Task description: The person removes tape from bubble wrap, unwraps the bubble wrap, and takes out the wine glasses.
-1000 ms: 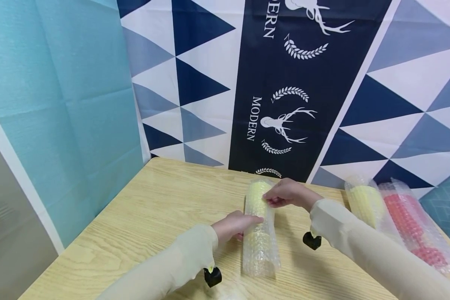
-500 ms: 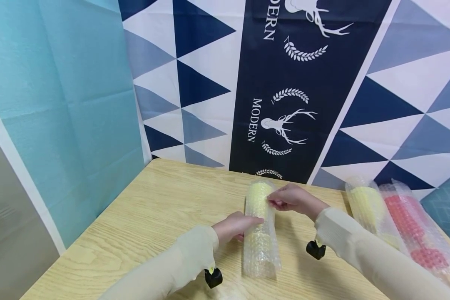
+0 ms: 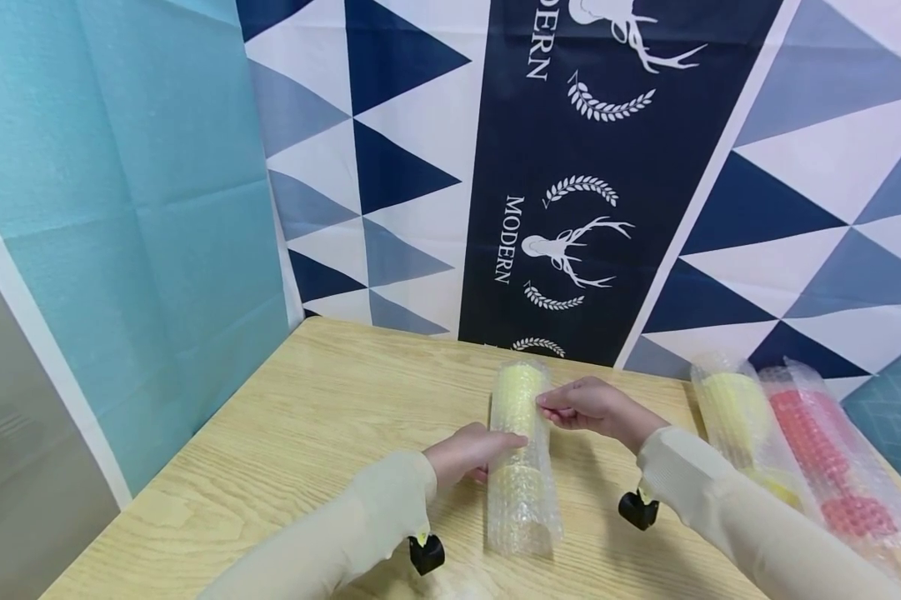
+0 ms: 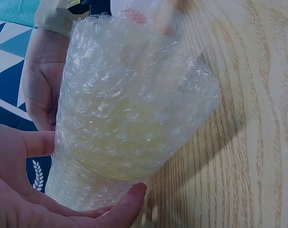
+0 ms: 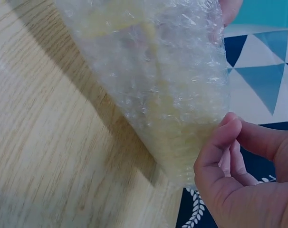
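“MODERN” backdrop [image 3: 608,150]; hands [image 3: 468,450] [image 3: 593,406] hold bubble-wrap [image 3: 523,508], contents [image 3: 518,412] unclear.

Cloth-hung indoor corner, whether home or workroom cannot be told
A wood-grain table [image 3: 330,417] with a rounded corner stands before a patterned cloth [image 3: 412,158] of navy, grey-blue and white triangles, its dark band printed with stag heads and a sideways "MODERN"; at the left hangs a creased teal cloth [image 3: 157,225], edged in white.
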Demonstrator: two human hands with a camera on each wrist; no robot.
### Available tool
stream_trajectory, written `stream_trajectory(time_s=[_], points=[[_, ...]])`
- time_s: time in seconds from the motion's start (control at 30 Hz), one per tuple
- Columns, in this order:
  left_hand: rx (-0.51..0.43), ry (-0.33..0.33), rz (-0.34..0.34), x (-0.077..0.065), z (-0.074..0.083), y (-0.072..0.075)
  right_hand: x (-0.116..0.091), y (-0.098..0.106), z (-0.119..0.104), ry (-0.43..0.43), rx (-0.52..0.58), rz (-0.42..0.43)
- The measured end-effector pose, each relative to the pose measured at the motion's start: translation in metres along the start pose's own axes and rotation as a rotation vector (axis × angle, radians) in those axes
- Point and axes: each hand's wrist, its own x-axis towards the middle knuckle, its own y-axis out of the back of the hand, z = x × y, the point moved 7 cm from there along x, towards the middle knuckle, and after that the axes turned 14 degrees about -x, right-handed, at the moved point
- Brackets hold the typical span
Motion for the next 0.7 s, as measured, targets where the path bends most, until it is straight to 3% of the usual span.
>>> stream_trajectory(time_s=[0.53,0.7], points=[[-0.005,0.006,-0.024,-0.002,0.002,-0.001,-0.002,0.011,0.001,0.044,-0.087,-0.047],[-0.004,0.011,-0.014,-0.004,0.001,-0.002,-0.004,0.013,0.003,0.062,-0.067,-0.065]])
